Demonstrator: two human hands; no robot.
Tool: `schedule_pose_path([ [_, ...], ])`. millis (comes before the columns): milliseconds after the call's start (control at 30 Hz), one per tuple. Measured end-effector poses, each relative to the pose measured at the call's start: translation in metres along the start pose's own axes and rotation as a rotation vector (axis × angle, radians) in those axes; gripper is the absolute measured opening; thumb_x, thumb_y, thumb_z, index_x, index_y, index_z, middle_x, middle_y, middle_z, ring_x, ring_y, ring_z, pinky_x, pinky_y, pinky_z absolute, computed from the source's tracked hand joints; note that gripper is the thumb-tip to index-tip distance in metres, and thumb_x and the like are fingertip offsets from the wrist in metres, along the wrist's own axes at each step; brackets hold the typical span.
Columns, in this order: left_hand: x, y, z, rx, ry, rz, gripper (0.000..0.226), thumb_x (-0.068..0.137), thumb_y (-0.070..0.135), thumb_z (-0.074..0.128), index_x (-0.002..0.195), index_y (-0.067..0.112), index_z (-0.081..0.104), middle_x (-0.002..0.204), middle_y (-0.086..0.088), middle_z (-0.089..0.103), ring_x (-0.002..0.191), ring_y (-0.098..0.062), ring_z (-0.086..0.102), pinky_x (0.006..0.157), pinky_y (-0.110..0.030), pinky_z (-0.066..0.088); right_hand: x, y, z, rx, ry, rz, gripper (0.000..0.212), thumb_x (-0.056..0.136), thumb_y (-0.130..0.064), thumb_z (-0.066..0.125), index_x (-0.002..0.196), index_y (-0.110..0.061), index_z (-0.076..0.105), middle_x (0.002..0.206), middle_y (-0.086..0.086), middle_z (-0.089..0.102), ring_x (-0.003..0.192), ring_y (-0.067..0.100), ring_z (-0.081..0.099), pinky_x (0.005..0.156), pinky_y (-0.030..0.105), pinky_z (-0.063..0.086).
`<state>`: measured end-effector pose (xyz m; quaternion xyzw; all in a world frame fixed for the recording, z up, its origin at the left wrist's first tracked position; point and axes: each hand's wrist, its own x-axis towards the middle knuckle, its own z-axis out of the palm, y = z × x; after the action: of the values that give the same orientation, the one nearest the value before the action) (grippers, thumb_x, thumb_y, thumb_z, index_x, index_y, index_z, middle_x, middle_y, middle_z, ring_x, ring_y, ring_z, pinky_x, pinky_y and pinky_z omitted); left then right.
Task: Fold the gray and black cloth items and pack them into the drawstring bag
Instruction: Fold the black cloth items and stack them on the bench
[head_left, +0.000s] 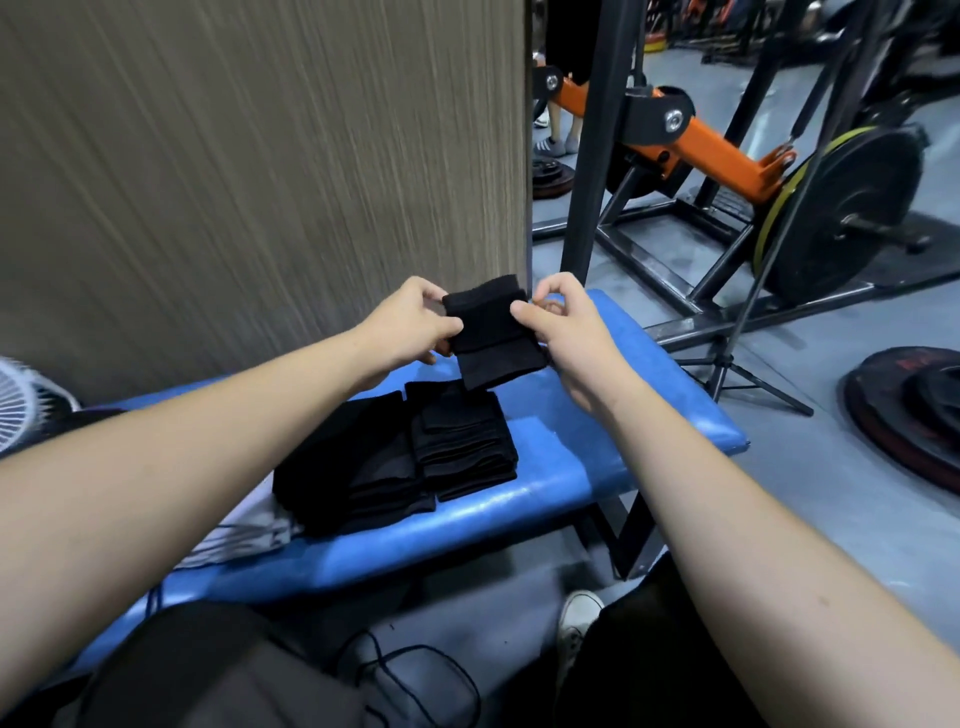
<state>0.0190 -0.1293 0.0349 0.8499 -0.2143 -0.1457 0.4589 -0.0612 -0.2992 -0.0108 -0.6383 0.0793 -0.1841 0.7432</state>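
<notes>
fan (23, 402): white grille, far left edge, partly cut off, behind the desk.
gray cloth (244, 540): light gray piece on the desk's left part, mostly tucked under the left forearm and the black stacks; only an edge shows.
drawstring bag (218, 675): dark gray, bottom left at the near edge of view, in front of the desk; dark cord (415, 670) loops out to its right.
desk (597, 441): blue padded bench, runs diagonally from lower left up to the right.
wall panel (260, 182): wood-grain, fills upper left behind the desk.
large black stack (353, 467): folded black cloth on the desk, centre-left.
small black stack (465, 447): folded black pieces, touching the large stack on its right side.
left hand (410, 325): raised above the desk; thumb on top, fingers curled underneath, pinching the left edge of the held cloth.
held black cloth (491, 332): folded once, small, up in the air between both hands, just above the far end of the small stack, lower edge tilted down to the right.
right hand (569, 325): thumb and curled fingers pinch the cloth's right edge; remaining fingers bent loosely behind it.
shoe (576, 623): white, on the floor below the desk, bottom centre-right.
gym machine (727, 156): black frame, orange arm, weight plate (852, 213) loaded, on the floor to the right.
floor plates (914, 410): dark plates lying flat, far right edge.
</notes>
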Motion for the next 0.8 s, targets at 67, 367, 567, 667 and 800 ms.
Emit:
schedule_pose_path([
  [67,-0.015,-0.004,-0.009,0.001,-0.006,0.019,0.032,0.091,0.013,0.061,0.116,0.022,0.043,0.073,0.001,0.066,0.063,-0.009,0.060,0.066,-0.028,0.051,-0.012,-0.002,0.004,0.005,-0.078,0.025,0.026,0.086,-0.012,0.067,0.077,-0.024,0.046,0.082,0.011,0.046,0.075,0.022,0.043,0.059,0.032,0.034],
  [367,-0.049,-0.038,-0.021,0.256,-0.019,0.022,0.016,0.093,0.017,0.055,0.103,0.028,0.059,0.066,0.005,0.055,0.056,-0.012,0.047,0.058,-0.027,0.039,-0.039,0.003,0.030,-0.179,-0.122,0.094,0.021,0.090,-0.006,0.067,0.087,-0.011,0.047,0.057,0.003,0.042,0.043,0.019,0.038,0.040,0.026,0.032],
  [567,-0.059,-0.069,0.001,0.589,-0.018,0.028,0.033,0.097,0.033,0.049,0.130,0.028,0.053,0.121,-0.005,0.047,0.118,-0.023,0.041,0.105,-0.036,0.033,-0.029,0.027,0.032,-0.836,-0.145,0.066,0.025,0.083,-0.030,0.074,0.081,-0.015,0.054,0.069,-0.002,0.055,0.063,0.017,0.050,0.058,0.029,0.039],
  [667,-0.062,-0.076,0.008,0.609,0.043,0.048,0.034,0.099,0.036,0.045,0.132,0.030,0.051,0.123,-0.002,0.046,0.122,-0.024,0.041,0.106,-0.037,0.030,-0.029,0.024,0.031,-0.878,-0.155,0.037,0.026,0.083,-0.031,0.074,0.085,-0.013,0.056,0.074,-0.001,0.056,0.070,0.017,0.051,0.061,0.030,0.038],
  [800,-0.066,-0.072,0.014,0.585,0.115,0.089,0.034,0.098,0.038,0.046,0.130,0.031,0.053,0.120,0.000,0.049,0.121,-0.022,0.042,0.103,-0.036,0.027,-0.032,0.022,0.027,-0.829,-0.137,-0.038,0.027,0.083,-0.030,0.075,0.091,-0.015,0.054,0.092,0.007,0.056,0.076,0.019,0.053,0.067,0.032,0.042],
])
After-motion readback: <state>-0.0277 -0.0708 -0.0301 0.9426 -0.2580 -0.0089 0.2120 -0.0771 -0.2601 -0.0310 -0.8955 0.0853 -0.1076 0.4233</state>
